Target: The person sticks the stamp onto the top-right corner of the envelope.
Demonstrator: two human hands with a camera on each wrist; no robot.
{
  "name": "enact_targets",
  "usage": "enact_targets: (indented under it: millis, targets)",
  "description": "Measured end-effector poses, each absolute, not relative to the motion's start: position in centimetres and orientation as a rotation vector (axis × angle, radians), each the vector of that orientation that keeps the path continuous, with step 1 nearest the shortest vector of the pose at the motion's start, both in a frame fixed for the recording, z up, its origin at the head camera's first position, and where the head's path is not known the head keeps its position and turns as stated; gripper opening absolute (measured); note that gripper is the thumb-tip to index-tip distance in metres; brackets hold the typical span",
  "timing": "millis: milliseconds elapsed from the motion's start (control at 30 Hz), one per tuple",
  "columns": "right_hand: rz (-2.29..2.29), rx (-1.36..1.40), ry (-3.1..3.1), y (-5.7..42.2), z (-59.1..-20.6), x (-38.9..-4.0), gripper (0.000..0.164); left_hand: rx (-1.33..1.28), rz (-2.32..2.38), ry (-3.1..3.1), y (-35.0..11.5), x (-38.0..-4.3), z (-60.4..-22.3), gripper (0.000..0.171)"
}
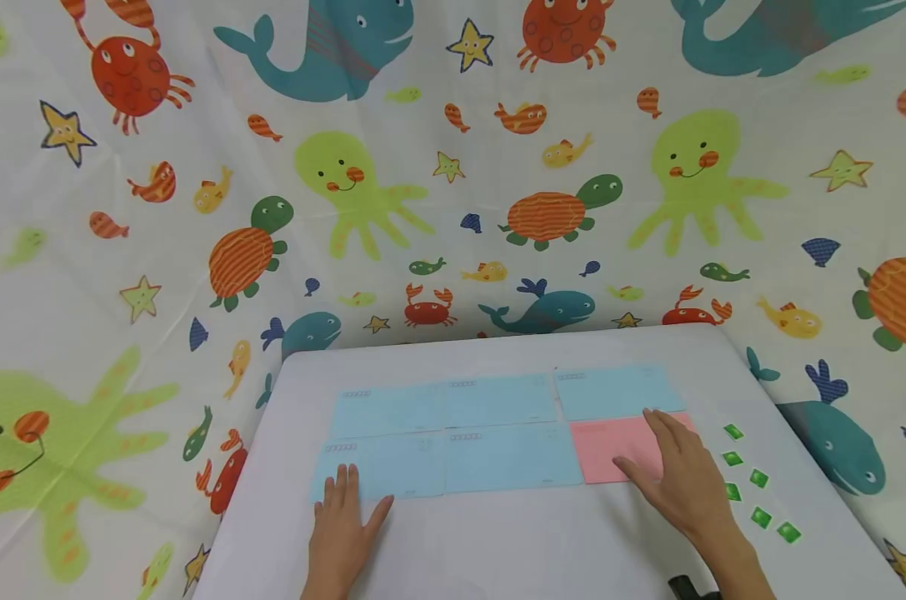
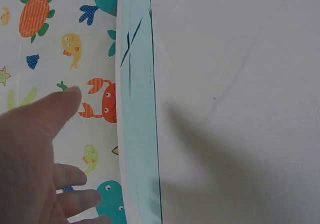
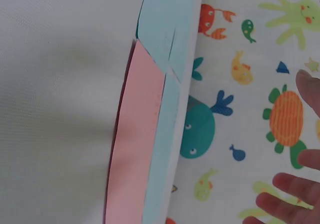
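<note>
Several light blue envelopes (image 1: pixel 501 400) with small printed boxes in one corner lie in two rows on a white table. One pink envelope (image 1: pixel 603 454) fills the right end of the front row. My left hand (image 1: pixel 338 529) has its fingers straight, fingertips over the lower edge of the front-left blue envelope (image 1: pixel 392 475). With fingers extended and thumb spread, my right hand (image 1: pixel 685 479) hovers over the pink envelope and partly hides it. Neither hand holds anything. Both wrist views show the left hand (image 2: pixel 35 149) and right hand (image 3: pixel 295 194) with fingers apart.
Several small green square pieces (image 1: pixel 758 478) lie on the table right of my right hand. A black object (image 1: pixel 685 587) shows by my right wrist. Behind the table (image 1: pixel 513 550) hangs a white cloth (image 1: pixel 422 50) printed with sea animals.
</note>
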State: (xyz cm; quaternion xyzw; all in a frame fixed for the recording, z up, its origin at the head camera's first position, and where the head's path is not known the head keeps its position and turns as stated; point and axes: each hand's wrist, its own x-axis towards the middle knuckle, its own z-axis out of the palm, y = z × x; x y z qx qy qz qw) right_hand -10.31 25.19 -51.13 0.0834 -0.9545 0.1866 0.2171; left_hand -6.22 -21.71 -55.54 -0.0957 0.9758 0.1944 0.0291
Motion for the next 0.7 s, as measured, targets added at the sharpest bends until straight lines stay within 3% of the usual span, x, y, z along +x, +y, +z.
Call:
enact_targets:
  millis: [700]
  targets:
    - [0.64,0.148,-2.646,26.2,-50.9,-9.7,0.082,-0.372,0.59,3.029,-23.2,-6.4,-56.4,0.084]
